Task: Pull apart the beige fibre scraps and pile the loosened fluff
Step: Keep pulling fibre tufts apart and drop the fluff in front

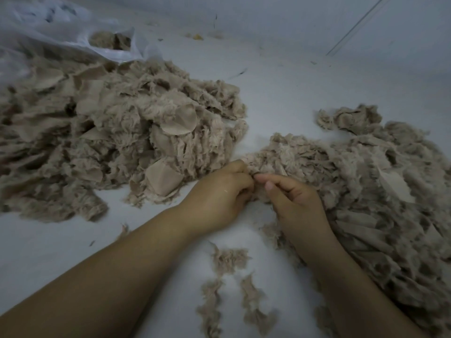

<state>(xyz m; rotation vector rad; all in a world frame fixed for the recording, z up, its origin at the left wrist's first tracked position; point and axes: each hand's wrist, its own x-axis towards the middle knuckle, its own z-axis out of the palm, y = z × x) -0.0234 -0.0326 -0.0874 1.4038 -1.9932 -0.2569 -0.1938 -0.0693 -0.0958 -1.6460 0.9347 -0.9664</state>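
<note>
Surface: pale white sheet [280, 98] covers the whole work area, dim light, small dark specks scattered toward 12 o'clock.
Left heap: large mound of beige fibre scraps [117, 132] at 9 to 10 o'clock, flat fabric backings showing among the pile.
Right heap: second beige heap [380, 191] at 3 o'clock; whether it is loosened fluff or unworked scraps, I cannot tell.
Bag: clear plastic bag [56, 28] at 11 o'clock, more beige scraps inside.
Strays: loose tufts [227, 259] at 6 o'clock, between the forearms.
Progress: judged partway; plenty looks unpulled.
Left hand: left hand [219, 193] curled, fingertips pinching the scrap [262, 164] at the centre.
Right hand: right hand [295, 198] curled, thumb and forefinger pinching the same scrap, nearly touching the left.
</note>
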